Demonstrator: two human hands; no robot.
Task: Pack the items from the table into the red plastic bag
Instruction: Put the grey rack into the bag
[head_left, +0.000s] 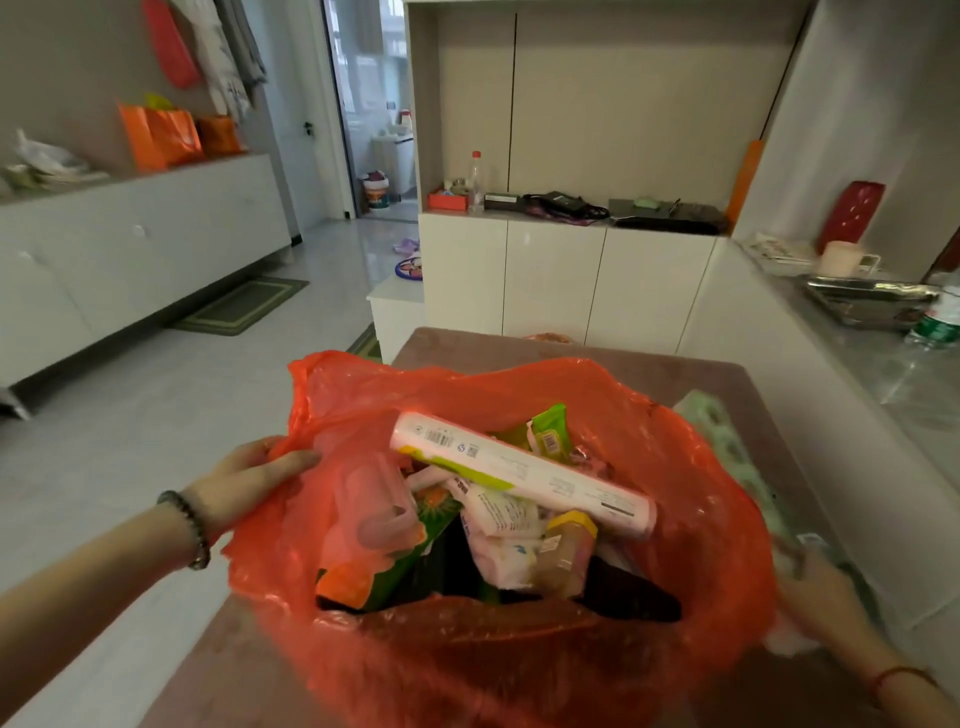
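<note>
Left hand (254, 478) pinching the rim of the crinkly red plastic bag (691, 499) at 9 o'clock; bag sitting mid-table, nearly full. Right hand (821, 597), blurred, reaching toward the green-white pack (727, 447) at 3 o'clock, grip unclear. Risk: the long white roll (519, 473) on top sliding out.

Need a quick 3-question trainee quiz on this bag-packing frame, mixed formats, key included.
1. True or false: the long white roll lies on top of the other items inside the red plastic bag.
2. Which hand pinches the bag's rim at its left edge? A) left hand B) right hand C) neither
3. Fill in: the small jar below the roll has a ____ lid.

Key: 1 true; 2 A; 3 yellow.
</note>
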